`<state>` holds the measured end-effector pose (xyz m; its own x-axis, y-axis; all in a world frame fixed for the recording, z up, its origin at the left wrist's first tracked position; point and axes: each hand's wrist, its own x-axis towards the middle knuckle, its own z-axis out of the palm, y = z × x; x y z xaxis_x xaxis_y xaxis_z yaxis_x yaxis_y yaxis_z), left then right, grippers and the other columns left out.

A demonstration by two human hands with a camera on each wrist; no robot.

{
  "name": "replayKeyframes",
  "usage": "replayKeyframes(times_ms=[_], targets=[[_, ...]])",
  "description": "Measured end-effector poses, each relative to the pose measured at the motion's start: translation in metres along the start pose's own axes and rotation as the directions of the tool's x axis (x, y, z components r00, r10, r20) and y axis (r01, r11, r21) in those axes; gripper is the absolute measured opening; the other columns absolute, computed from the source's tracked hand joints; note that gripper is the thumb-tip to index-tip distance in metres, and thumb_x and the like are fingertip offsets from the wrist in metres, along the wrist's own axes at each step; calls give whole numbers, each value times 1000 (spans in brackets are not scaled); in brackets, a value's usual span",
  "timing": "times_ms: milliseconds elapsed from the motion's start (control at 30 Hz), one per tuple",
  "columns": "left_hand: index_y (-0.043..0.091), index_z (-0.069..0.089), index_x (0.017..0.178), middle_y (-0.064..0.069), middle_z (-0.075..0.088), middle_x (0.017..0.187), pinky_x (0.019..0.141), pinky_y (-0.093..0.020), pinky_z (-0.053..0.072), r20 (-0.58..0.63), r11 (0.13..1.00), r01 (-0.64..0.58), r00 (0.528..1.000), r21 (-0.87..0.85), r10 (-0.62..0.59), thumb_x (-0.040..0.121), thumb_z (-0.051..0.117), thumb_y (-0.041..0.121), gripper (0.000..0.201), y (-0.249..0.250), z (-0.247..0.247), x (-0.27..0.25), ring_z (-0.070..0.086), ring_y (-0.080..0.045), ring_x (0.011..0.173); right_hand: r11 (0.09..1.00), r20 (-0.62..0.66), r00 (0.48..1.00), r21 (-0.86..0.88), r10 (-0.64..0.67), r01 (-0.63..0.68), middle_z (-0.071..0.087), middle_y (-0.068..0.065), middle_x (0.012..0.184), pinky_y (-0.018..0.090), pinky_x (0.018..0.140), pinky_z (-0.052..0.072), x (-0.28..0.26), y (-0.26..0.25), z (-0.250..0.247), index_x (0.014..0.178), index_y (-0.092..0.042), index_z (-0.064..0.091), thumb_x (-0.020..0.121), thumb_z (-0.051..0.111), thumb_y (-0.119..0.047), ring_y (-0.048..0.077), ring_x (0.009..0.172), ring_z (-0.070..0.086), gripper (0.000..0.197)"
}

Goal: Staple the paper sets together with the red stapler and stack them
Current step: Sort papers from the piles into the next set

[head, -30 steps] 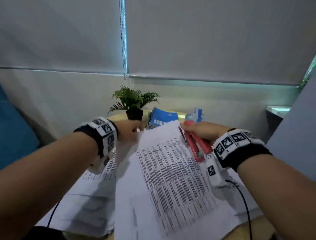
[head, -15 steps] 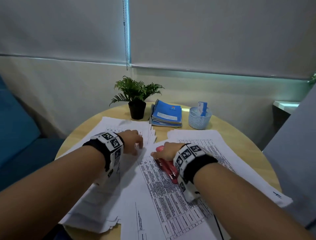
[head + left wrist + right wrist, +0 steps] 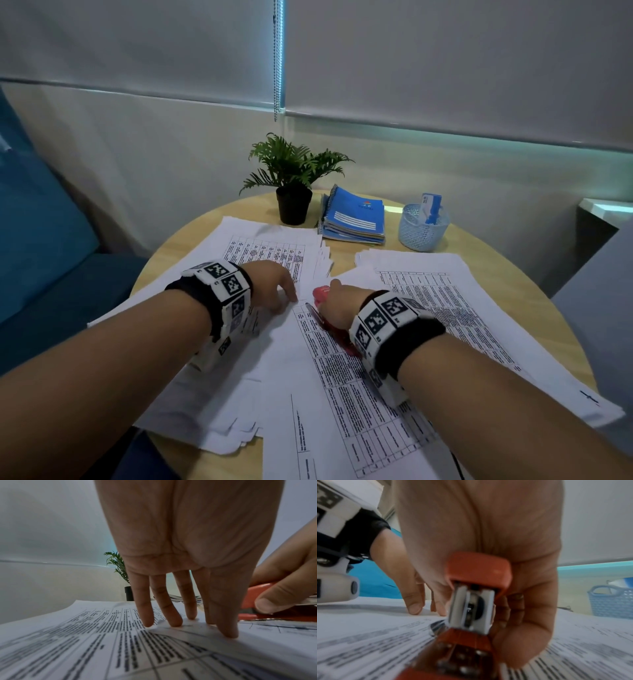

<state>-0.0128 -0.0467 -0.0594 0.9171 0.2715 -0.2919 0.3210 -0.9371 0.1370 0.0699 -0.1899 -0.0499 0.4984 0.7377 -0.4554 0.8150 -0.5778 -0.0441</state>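
On the table my right hand (image 3: 339,301) grips the red stapler (image 3: 320,294), which lies across the top left corner of the middle paper set (image 3: 346,394). The right wrist view shows my fingers curled round the stapler (image 3: 479,573), seen from its rear end. Just left of it, my left hand (image 3: 274,286) presses straight fingers (image 3: 171,615) down on that paper corner. The stapler (image 3: 257,590) is under my right thumb there. A pile of printed sheets (image 3: 267,250) lies on the left, and another pile (image 3: 445,294) lies on the right.
At the back of the round wooden table (image 3: 496,274) stand a potted plant (image 3: 294,195), a stack of blue notebooks (image 3: 354,219) and a pale blue basket (image 3: 423,229). A blue sofa (image 3: 41,240) is on the left, and closed blinds cover the wall behind.
One second ago both hands held the paper set and stapler raised. They have come down onto the table, and over the last half second they have barely shifted.
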Motion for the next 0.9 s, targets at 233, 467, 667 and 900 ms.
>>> replayKeyframes(times_ms=[233,467,667,900], targets=[[32,65,117,17,55,131,84,-16,32,17,998,-26,1000,53,25,81,66,22,38,5,-2,0,55,-7,109,999,-43,998,35,43,-42,38,16,142,39,103,40,-3,-5,-4,140,0,27,103,33,-21,31,126,45,43],[34,63,120,14,58,129,85,-17,31,13,998,-41,999,50,41,84,63,22,38,5,-3,-2,54,-8,111,995,-76,994,71,77,-72,41,16,139,37,100,41,2,-9,-2,139,-1,29,102,33,-17,30,125,46,40],[33,60,125,12,54,134,90,-19,32,43,994,-58,998,89,55,86,61,23,40,6,-3,-2,52,-12,117,986,-69,986,80,154,-148,47,15,136,35,96,41,6,-14,-3,138,-2,30,101,35,-19,28,124,48,41],[33,61,124,8,57,131,89,-20,34,40,992,-68,997,108,64,86,61,22,39,7,-2,-2,54,-16,113,993,-87,990,-1,114,-115,46,13,135,35,100,43,6,-20,-3,135,-3,38,99,45,-19,27,124,49,39]])
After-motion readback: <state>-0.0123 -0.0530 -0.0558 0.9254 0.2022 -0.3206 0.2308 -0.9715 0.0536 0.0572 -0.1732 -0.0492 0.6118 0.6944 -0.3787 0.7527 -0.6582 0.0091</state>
